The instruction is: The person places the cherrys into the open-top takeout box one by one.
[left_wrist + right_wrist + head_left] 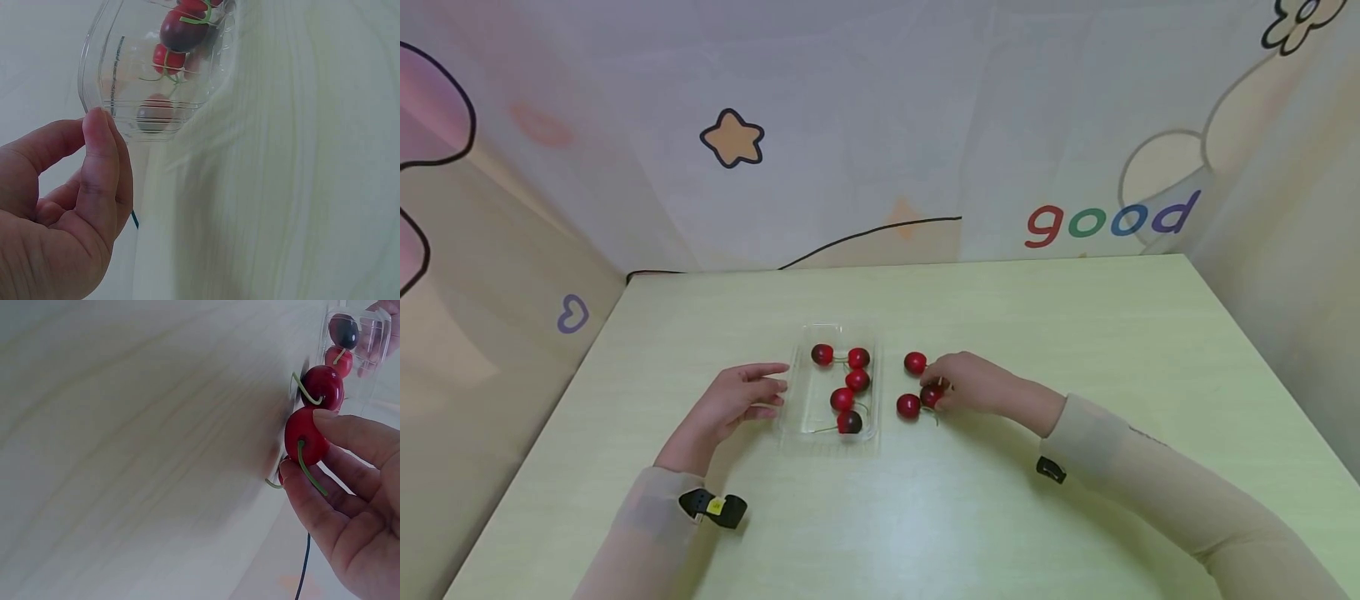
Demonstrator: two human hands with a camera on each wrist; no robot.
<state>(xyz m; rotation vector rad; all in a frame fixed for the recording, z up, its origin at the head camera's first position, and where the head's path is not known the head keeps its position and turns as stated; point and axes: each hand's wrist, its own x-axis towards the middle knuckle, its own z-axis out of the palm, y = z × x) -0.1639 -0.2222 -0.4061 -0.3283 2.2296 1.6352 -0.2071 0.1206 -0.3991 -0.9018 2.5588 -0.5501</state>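
A clear plastic box (808, 417) stands on the table with several dark red, stemmed cherries (842, 400) in it. At its left side is my left hand (733, 404), fingers extended and fingertips right at the rim; nothing shows in the palm. To the right of the box, my right hand (973, 383) pinches a cherry (305, 439) between thumb and fingers, its green stem hanging toward the palm. Two more cherries lie by that hand: one (915, 362) farther back, the other (907, 407) just left of the pinched one.
The pale wood-grain table (925, 517) extends around the box on all sides. Behind it hangs a printed cloth (865, 125) with a star and the word "good". Black straps (713, 507) sit on both sleeves at the wrists.
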